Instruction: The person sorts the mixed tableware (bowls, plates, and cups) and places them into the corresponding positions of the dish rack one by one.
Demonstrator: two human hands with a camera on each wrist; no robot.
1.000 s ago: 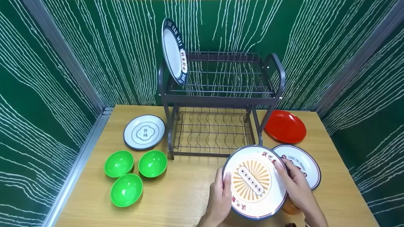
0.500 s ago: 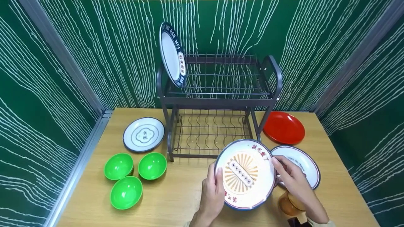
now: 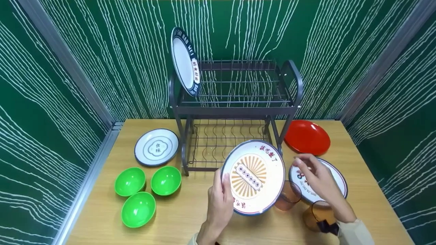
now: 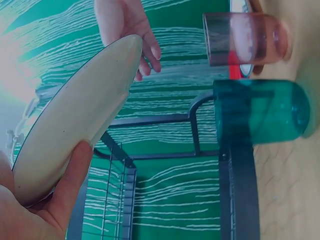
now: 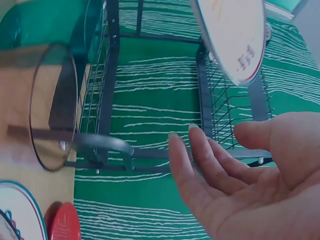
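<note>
A white plate (image 3: 253, 178) with a blue rim and an orange sunburst is held up in front of the rack, tilted toward me. My left hand (image 3: 219, 200) grips its left edge, thumb on the face; in the left wrist view a finger (image 4: 75, 172) lies against the plain underside (image 4: 82, 105). To the right, my right hand (image 3: 316, 175) is apart from the plate, above another white plate (image 3: 335, 177) on the table. Its fingers (image 5: 205, 160) are loosely bent and hold nothing in the right wrist view.
A two-tier dark rack (image 3: 235, 110) stands at the back, one plate (image 3: 185, 63) upright on top. Green bowls (image 3: 138, 209) and a white plate (image 3: 156, 146) sit left, a red plate (image 3: 308, 137) right. Amber (image 3: 311, 216), pinkish (image 3: 287, 197) and teal cups (image 4: 265, 110) stand near the hands.
The sunburst plate has moved left and slightly up, carried by the left hand. My right hand has let go of its right edge, and the cups have come into fuller view.
</note>
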